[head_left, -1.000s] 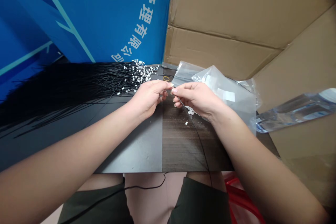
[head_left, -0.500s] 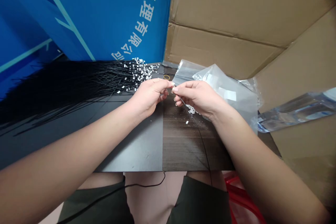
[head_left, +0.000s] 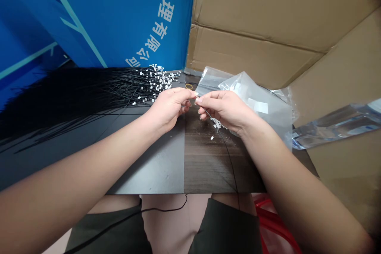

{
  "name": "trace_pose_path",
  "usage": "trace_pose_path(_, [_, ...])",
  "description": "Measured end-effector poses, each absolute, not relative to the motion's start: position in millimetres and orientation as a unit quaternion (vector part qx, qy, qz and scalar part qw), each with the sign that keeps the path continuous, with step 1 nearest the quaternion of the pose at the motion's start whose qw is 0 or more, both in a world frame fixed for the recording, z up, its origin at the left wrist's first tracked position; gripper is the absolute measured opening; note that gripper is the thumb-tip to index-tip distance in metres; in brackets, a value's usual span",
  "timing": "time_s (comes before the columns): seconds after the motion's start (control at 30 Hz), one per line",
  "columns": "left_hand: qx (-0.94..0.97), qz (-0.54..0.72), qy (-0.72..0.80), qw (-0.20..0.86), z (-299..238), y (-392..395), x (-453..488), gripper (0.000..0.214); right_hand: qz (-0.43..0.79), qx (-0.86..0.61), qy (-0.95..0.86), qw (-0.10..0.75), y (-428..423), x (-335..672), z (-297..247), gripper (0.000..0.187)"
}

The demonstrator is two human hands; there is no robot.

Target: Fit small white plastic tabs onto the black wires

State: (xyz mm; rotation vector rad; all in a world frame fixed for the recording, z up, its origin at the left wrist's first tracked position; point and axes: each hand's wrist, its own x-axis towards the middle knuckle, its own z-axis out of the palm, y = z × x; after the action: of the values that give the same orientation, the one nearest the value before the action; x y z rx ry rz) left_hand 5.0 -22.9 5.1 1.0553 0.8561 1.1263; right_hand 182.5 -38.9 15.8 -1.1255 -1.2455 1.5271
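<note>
right hand (head_left: 222, 107) pinching a bendy black wire (head_left: 231, 159) above the woodgrain table (head_left: 205, 174), can't tell if left hand (head_left: 169, 107) grips its tip; crinkly clear bags (head_left: 269, 125), white bits (head_left: 217, 124), bristly pile (head_left: 74, 91) crowd round

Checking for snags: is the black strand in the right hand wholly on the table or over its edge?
Over the edge: the strand runs from the right hand past the front of the table.

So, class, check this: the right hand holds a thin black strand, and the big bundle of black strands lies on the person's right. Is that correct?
Not quite: the head view shows the big bundle of black strands on the person's left. The right hand does hold a thin black strand.
</note>
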Motion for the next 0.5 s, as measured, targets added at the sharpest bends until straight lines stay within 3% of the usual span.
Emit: trace_pose_path(0.5, [0.469,0.493,0.378,0.627,4.4,-22.1,4.8,0.014,0.603,-0.453,-0.503,0.423,-39.3,183.0,16.3,0.030])
